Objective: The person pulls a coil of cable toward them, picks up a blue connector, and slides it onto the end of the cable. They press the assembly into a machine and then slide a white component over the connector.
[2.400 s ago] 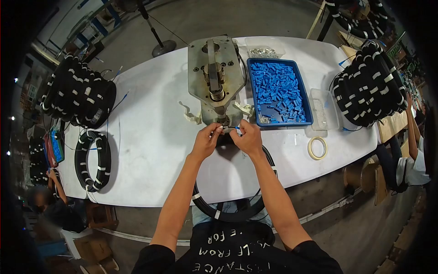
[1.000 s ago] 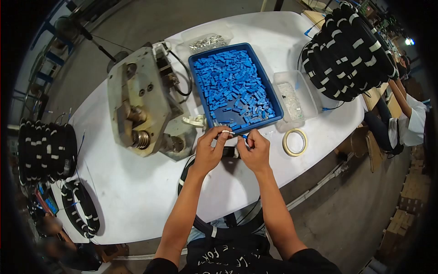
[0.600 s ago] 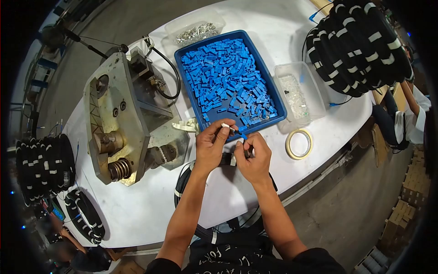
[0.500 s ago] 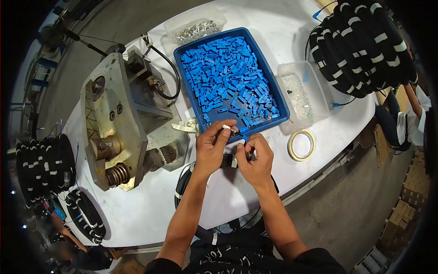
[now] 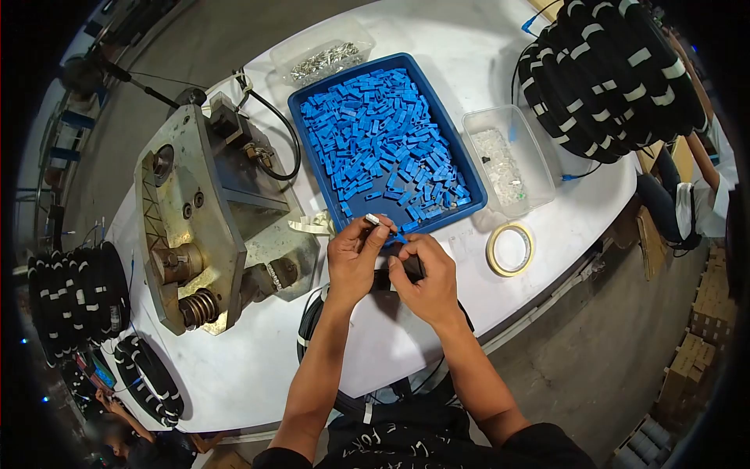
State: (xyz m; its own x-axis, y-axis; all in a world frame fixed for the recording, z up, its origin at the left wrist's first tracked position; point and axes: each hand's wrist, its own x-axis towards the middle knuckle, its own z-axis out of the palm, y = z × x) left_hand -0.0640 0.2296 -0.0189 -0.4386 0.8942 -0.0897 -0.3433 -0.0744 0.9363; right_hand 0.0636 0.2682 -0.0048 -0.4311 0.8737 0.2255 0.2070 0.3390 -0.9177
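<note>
My left hand (image 5: 351,262) is closed, pinching a small connector (image 5: 373,220) with a white tip between thumb and forefinger. Just right of it, my right hand (image 5: 426,280) is closed with its fingertips on a small blue connector housing (image 5: 398,237), which sits between the two hands. How far the two pieces are joined is hidden by the fingers. Both hands are held over the near edge of a blue tray (image 5: 478,195) full of loose blue housings (image 5: 375,129). Black cable (image 5: 309,320) lies coiled under my forearms.
A heavy metal press (image 5: 199,227) stands at left. Clear boxes hold metal pieces (image 5: 328,62) and small clear parts (image 5: 504,168). A tape roll (image 5: 510,248) lies at right. Black cable coils (image 5: 613,78) are stacked far right, others (image 5: 78,297) far left. People work at both sides.
The blue housing has moved left, closer to my left hand, and my right hand has followed it. The whole view has shifted slightly.
</note>
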